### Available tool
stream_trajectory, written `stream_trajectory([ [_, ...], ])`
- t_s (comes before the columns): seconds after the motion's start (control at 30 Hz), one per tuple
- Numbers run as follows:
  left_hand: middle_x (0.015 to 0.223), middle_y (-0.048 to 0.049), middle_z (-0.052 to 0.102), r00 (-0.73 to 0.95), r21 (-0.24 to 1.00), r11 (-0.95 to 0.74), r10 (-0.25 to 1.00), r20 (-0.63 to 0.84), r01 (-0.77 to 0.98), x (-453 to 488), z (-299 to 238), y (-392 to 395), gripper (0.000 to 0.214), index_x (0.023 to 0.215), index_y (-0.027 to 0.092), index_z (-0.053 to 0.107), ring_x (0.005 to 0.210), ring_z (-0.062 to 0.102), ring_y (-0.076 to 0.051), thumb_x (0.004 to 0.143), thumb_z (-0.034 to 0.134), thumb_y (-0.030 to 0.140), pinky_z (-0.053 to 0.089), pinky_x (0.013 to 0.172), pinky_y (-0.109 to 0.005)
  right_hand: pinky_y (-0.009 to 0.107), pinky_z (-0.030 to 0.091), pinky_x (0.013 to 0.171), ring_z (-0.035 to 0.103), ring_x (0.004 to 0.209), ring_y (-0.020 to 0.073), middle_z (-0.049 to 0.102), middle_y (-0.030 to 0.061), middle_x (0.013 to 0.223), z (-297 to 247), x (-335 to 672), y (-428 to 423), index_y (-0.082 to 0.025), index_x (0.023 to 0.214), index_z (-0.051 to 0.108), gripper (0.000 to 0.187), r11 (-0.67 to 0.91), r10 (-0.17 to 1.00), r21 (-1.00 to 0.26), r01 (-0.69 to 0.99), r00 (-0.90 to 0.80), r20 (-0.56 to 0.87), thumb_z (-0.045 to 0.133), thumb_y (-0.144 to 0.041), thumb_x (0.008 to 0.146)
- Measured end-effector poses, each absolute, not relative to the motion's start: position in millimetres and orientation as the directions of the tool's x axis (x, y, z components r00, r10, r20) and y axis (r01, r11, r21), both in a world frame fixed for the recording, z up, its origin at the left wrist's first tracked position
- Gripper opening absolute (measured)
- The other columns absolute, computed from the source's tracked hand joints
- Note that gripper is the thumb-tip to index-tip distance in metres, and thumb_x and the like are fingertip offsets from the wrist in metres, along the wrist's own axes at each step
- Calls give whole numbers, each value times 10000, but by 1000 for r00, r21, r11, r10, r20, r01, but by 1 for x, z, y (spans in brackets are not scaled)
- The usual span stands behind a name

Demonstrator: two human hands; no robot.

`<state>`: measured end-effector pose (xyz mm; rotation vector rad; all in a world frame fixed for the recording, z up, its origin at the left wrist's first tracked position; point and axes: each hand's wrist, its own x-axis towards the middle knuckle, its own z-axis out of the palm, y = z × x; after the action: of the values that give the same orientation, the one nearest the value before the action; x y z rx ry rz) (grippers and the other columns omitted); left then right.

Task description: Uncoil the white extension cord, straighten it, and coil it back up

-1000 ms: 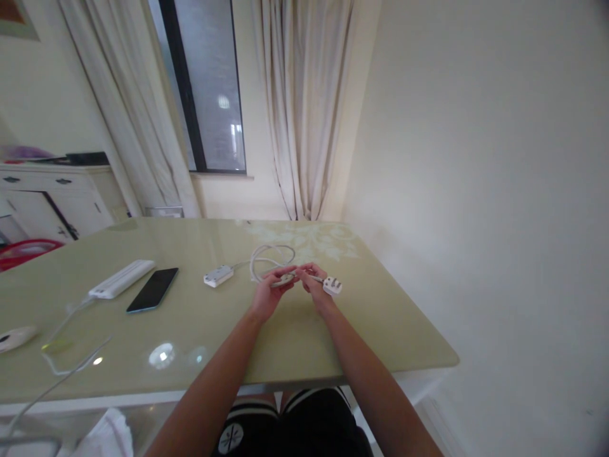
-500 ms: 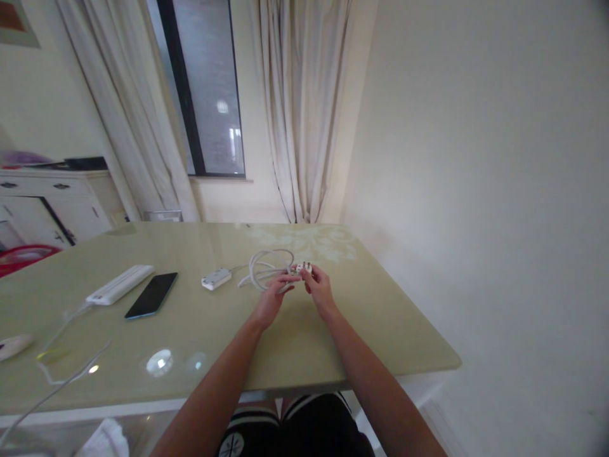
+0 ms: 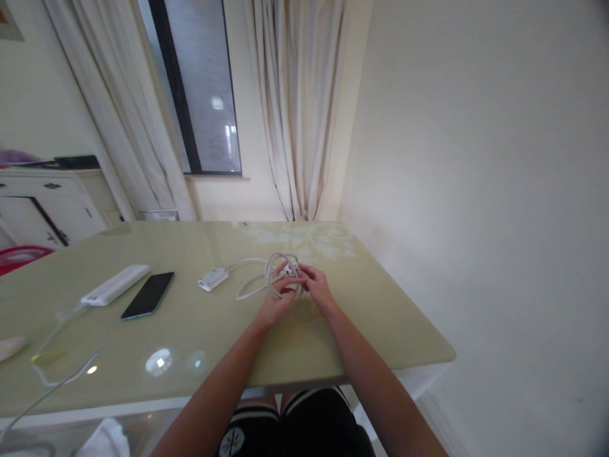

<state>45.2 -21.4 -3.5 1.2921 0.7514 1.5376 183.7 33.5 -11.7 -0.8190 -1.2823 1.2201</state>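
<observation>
A white cable (image 3: 273, 271) lies coiled on the pale green table (image 3: 295, 343), with a loop raised off the surface. My left hand (image 3: 278, 301) is closed on the coil from the left. My right hand (image 3: 318, 289) pinches the coil's right side, where the white plug (image 3: 288, 271) shows between the fingers. The cable runs left to a small white socket block (image 3: 212, 278) lying flat on the table.
A black phone (image 3: 147, 294) and a long white power strip (image 3: 115, 284) lie at the left, with a thin cable (image 3: 52, 374) trailing toward the front left edge. A wall stands close on the right. Curtains and a window are behind the table.
The plug went from beside my right hand into the coil. Both hands have gathered the cable into tighter loops and lifted one. The socket block has barely shifted.
</observation>
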Motion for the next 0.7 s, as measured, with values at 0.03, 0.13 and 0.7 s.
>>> stream_trajectory([
  [0.03,1290,-115,643,4,897,-375,922,387,-235,45,-3,-22,274,789,240,777,1344,512,-334,648,737,9,500,1009,-383,216,362,484,499,525,104,679,9,709,-11,184,33,-188,1060,769,437,207,961,-959,-191,-144,236,750,-500,755],
  [0.13,1385,-103,582,-39,893,-443,896,441,-80,45,-3,-21,239,803,237,775,1359,493,-322,684,712,40,512,992,-354,209,308,465,408,478,84,603,-24,614,-10,183,31,-186,1078,772,481,174,968,-970,-168,-153,200,736,-542,756],
  [0.7,1051,-80,717,104,738,-375,916,387,560,30,-16,-13,417,1068,207,651,996,663,-259,847,668,560,504,928,-398,261,428,648,511,662,136,695,38,860,-12,197,38,-163,957,730,381,385,876,-917,99,274,397,647,-507,817],
])
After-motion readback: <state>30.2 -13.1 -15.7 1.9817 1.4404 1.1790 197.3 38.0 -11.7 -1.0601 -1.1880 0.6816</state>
